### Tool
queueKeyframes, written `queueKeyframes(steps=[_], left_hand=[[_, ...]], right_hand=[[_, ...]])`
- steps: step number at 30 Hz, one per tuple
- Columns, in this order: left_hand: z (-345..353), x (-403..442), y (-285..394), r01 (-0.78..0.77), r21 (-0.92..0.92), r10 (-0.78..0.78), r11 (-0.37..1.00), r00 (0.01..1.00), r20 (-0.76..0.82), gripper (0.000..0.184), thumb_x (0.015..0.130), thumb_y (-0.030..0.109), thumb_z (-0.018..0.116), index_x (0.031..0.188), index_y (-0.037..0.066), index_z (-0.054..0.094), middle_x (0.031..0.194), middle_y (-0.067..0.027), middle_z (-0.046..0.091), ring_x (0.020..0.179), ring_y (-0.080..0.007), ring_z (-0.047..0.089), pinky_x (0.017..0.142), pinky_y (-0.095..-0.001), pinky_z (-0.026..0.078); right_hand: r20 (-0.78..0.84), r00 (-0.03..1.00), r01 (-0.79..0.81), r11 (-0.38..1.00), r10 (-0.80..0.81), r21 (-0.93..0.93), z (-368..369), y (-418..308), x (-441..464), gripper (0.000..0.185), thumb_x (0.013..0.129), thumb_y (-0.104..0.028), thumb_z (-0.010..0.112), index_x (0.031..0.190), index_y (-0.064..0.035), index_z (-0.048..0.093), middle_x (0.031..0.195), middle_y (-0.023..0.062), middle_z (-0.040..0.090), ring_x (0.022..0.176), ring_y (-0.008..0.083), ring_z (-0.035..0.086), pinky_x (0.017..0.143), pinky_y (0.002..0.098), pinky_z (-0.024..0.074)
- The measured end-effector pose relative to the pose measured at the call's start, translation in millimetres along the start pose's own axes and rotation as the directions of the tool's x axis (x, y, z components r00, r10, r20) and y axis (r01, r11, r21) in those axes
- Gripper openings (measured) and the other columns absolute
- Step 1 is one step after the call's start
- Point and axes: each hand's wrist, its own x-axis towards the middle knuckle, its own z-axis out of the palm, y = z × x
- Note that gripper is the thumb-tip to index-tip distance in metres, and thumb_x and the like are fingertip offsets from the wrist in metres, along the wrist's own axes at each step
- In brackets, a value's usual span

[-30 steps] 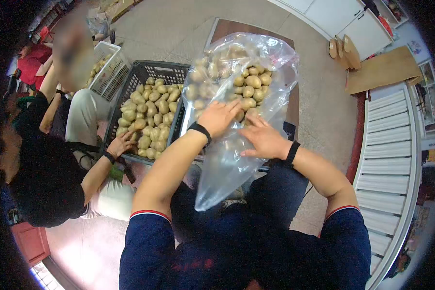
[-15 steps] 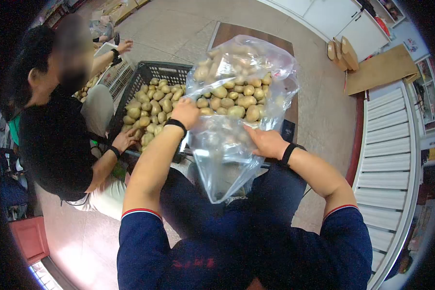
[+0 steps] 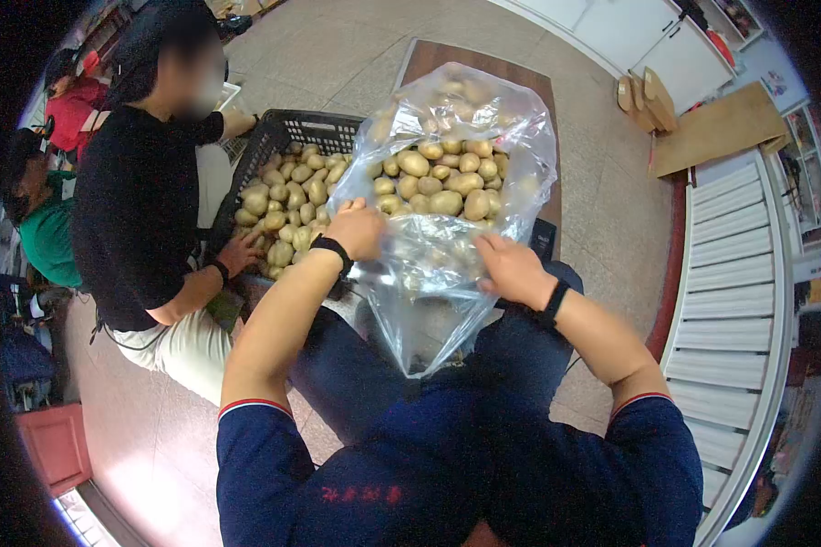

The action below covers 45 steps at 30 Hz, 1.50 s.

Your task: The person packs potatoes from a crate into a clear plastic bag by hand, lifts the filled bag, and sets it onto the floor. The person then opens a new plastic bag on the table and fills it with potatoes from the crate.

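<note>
Head view: the left hand and right hand, apart, are each pinching the near edge of a clear plastic bag, which is lying just right of a black crate and showing potato-like produce through its opening. Working well likely means pulling evenly, holding the film taut without tearing

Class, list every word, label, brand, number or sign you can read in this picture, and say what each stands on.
No text reads clearly.
Red lettering on the navy shirt: too blurred to read.
Pale marks on the black object beside the clear plastic bag: too small to read.
</note>
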Motion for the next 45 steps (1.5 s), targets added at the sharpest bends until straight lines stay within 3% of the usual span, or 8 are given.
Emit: queueKeyframes(steps=[5,14,23,29,31,32,35,45], left_hand=[[19,3,17,-0.05,-0.159,0.045,0.986,0.998,-0.036,0.03,0.071,0.024,0.069,0.096,0.007,0.065,0.101,-0.0126,0.066,0.1,-0.0346,0.059,0.092,-0.0443,0.042],[47,-11,42,-0.186,-0.234,0.215,0.954,0.971,0.105,0.021,0.075,0.018,0.063,0.095,0.013,0.068,0.093,-0.0139,0.068,0.09,-0.0344,0.064,0.077,-0.0464,0.05],[68,-6,96,-0.311,-0.155,0.339,0.938,0.917,0.21,0.027,0.074,0.024,0.067,0.099,0.013,0.066,0.103,-0.0125,0.062,0.102,-0.0338,0.057,0.081,-0.0465,0.05],[41,-14,106,-0.279,-0.219,0.305,0.935,0.947,0.098,0.03,0.076,0.023,0.067,0.101,0.006,0.065,0.104,-0.015,0.061,0.1,-0.034,0.058,0.081,-0.0481,0.049],[14,-20,103,-0.417,-0.376,0.245,0.827,0.871,-0.426,0.018,0.082,0.018,0.061,0.091,0.004,0.065,0.088,-0.0132,0.064,0.083,-0.0315,0.063,0.074,-0.0418,0.051],[-5,-23,100,-0.414,-0.377,0.244,0.828,0.873,-0.423,0.018,0.082,0.018,0.061,0.091,0.004,0.065,0.088,-0.0132,0.064,0.083,-0.0315,0.063,0.074,-0.0418,0.051],[-69,-43,86,-0.29,-0.747,0.019,0.598,0.937,-0.349,0.021,0.092,0.017,0.06,0.108,0.004,0.062,0.09,-0.0038,0.065,0.077,-0.0102,0.061,0.07,-0.0269,0.051],[-100,-111,106,0.268,-0.945,-0.089,-0.19,0.953,0.288,0.021,0.091,0.017,0.056,0.107,0.003,0.055,0.09,-0.0049,0.059,0.067,-0.0131,0.063,0.05,-0.0269,0.057]], right_hand=[[-0.41,0.912,0.009,1.0,0.0,0.021,26,-1,40,0.057,0.067,-0.015,0.073,0.117,-0.0012,0.048,0.107,0.0147,0.06,0.109,0.0343,0.053,0.089,0.044,0.0469],[-0.153,0.986,0.055,0.998,-0.058,-0.028,42,-1,12,0.015,0.079,-0.012,0.053,0.077,-0.006,0.067,0.077,0.014,0.066,0.08,0.0334,0.065,0.078,0.0452,0.0489],[0.467,0.883,-0.074,0.997,0.053,0.027,105,45,-29,0.019,0.079,-0.021,0.061,0.089,-0.0056,0.065,0.089,0.0166,0.067,0.086,0.0367,0.064,0.075,0.0467,0.0507],[0.255,0.959,-0.184,0.955,0.123,0.232,50,18,-21,0.027,0.083,-0.027,0.062,0.1,-0.0058,0.061,0.092,0.017,0.066,0.09,0.0373,0.063,0.077,0.0453,0.0501],[0.066,0.987,-0.161,0.94,0.148,0.302,29,6,-21,0.029,0.083,-0.026,0.062,0.104,-0.0058,0.06,0.094,0.0177,0.065,0.091,0.0373,0.062,0.078,0.0449,0.0499],[-0.007,0.984,-0.167,0.932,0.178,0.323,25,5,-17,0.031,0.084,-0.025,0.06,0.107,-0.0049,0.059,0.101,0.0187,0.064,0.095,0.0376,0.061,0.08,0.0462,0.0492],[-0.125,0.971,-0.149,0.921,0.205,0.36,28,5,-5,0.034,0.084,-0.022,0.059,0.111,-0.0031,0.056,0.109,0.0198,0.061,0.1,0.0382,0.06,0.083,0.0471,0.0484],[-0.105,0.956,-0.238,0.931,0.275,0.276,57,-4,28,0.045,0.081,-0.014,0.061,0.124,-0.0084,0.049,0.123,0.0161,0.053,0.099,0.0382,0.06,0.083,0.0462,0.05]])
